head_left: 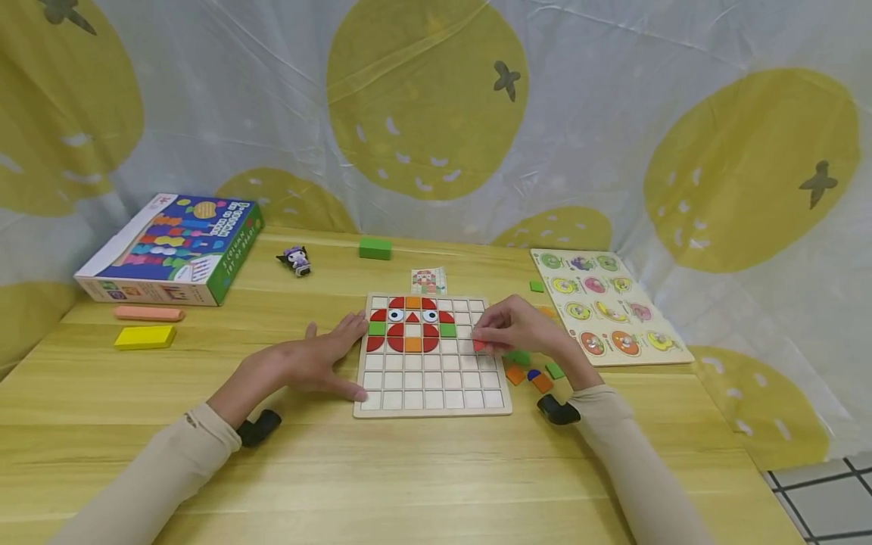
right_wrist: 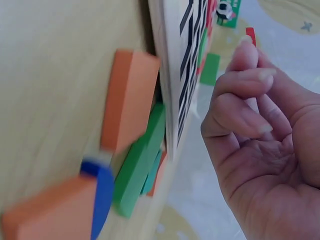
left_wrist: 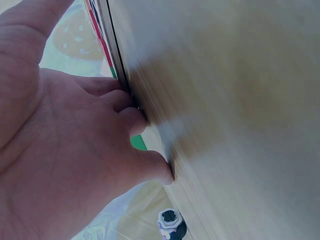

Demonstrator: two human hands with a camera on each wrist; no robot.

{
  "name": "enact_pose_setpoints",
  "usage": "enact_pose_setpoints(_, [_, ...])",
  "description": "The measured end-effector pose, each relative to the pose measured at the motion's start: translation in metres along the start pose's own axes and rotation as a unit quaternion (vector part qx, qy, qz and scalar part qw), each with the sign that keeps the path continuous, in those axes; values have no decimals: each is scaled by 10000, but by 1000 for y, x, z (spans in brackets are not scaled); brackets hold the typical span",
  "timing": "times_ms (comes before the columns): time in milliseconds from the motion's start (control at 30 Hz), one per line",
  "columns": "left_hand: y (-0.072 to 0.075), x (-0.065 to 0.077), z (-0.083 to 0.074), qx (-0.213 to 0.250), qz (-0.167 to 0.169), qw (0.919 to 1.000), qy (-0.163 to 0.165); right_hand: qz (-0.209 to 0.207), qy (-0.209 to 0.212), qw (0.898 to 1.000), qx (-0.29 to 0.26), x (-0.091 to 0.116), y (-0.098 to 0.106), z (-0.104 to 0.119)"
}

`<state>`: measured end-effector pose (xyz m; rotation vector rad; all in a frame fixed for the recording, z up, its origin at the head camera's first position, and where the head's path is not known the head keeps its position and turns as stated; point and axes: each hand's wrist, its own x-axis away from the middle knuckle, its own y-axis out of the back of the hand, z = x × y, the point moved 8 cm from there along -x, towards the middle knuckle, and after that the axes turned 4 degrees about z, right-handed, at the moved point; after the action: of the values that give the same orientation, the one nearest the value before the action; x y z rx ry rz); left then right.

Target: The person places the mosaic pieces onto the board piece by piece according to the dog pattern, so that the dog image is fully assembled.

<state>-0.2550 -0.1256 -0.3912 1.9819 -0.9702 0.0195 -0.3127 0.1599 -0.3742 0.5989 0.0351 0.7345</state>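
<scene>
A wooden grid board [head_left: 432,382] lies on the table, its upper rows partly filled with red, orange and green tiles and two eye tiles that form a face-like pattern. Along the board's left edge rests my left hand [head_left: 313,362], fingers spread, thumb at the lower left corner. My right hand [head_left: 521,325] pinches a small red tile [head_left: 479,346] between thumb and fingertips over the board's right side; the red tile [right_wrist: 251,36] also shows in the right wrist view. Beside the board's right edge lie loose orange tiles [head_left: 515,375], green tiles [head_left: 555,371] and a blue tile [head_left: 534,375].
Behind the board lies a small pattern card [head_left: 428,280]. A fruit puzzle board [head_left: 599,303] is at the right. Further left are a green block [head_left: 375,248], a figurine [head_left: 296,260], a toy box [head_left: 177,246], a salmon-coloured stick [head_left: 148,313] and a yellow block [head_left: 145,337].
</scene>
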Motion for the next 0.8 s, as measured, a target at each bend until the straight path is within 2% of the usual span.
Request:
enact_pose_setpoints(233, [0,0,0,-8,2,10000,17,124,-35,9996,261,-14,-12,7])
enact_pose_setpoints(367, [1,0,-1,-4,-9,10000,19,-47,-33,9985,546,-22,-15,13])
enact_pose_setpoints(600, [1,0,0,-11,10,10000,45,-332,-408,9959,740,-34,-23,16])
enact_pose_setpoints(800, [0,0,0,-18,9,10000,21,-373,-316,9937,1005,-32,-21,21])
